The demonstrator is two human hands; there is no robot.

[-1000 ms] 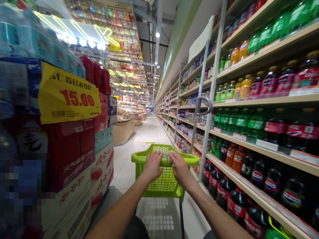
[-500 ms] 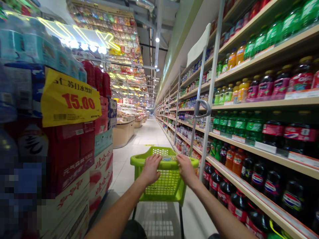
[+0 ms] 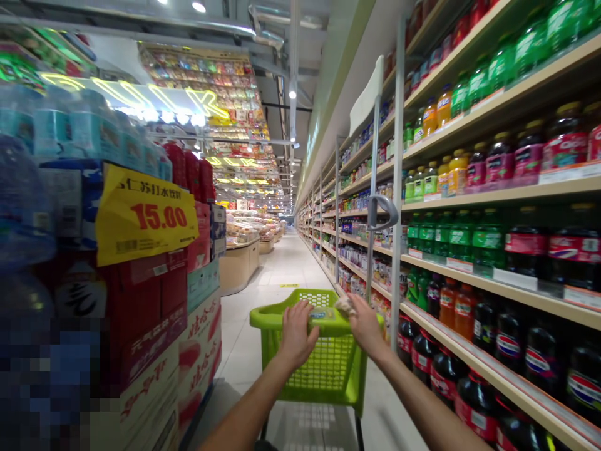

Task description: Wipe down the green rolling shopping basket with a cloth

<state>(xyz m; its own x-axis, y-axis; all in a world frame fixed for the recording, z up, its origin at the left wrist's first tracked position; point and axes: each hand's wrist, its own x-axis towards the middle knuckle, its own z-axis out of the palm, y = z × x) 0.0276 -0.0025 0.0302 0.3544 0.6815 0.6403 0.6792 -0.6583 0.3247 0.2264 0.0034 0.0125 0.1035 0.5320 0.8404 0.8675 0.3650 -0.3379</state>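
Pale floor (image 3: 291,263) runs down a supermarket aisle. At left, stacked boxes (image 3: 201,332) bear a yellow price sign (image 3: 150,216) reading 15.00, with bottled drinks (image 3: 89,128) on top. Mid-aisle, right of the stack, stands a green cart (image 3: 319,373), below both hands. The left hand (image 3: 295,332) lies over its near rim, fingers on top, thumb out to the side; I cannot tell whether it grips. Beside it, a label (image 3: 321,314) sits on the rim. The right hand (image 3: 367,324) is closed on a crumpled white wad (image 3: 346,305) at the rim. Farther right, shelves (image 3: 451,266) hold rows of bottles (image 3: 488,228).
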